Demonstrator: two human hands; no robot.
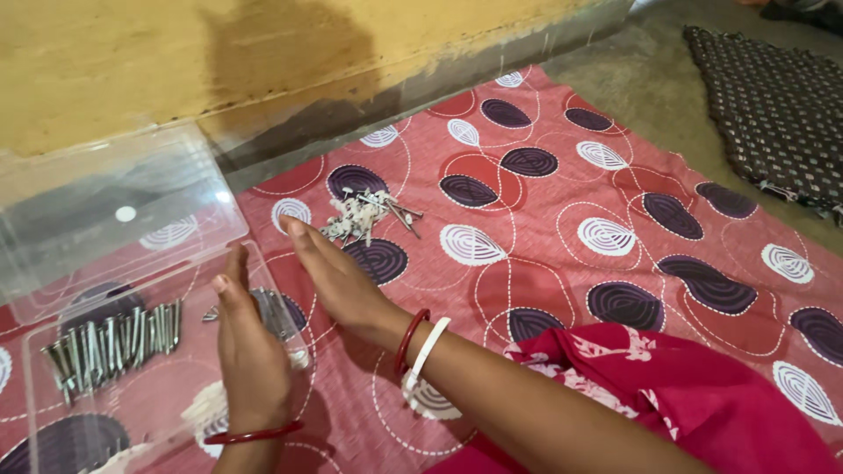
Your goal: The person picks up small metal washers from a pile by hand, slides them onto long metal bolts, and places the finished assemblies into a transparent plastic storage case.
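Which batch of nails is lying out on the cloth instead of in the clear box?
The small pile of nails with whitish clips, just beyond the right hand fingertips. The other bundles are plain grey metal, lined up inside the clear plastic box.

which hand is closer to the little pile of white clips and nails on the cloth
Right. The right hand has its fingertips just below the pile, not touching it. The left hand is farther back, over the clear plastic box.
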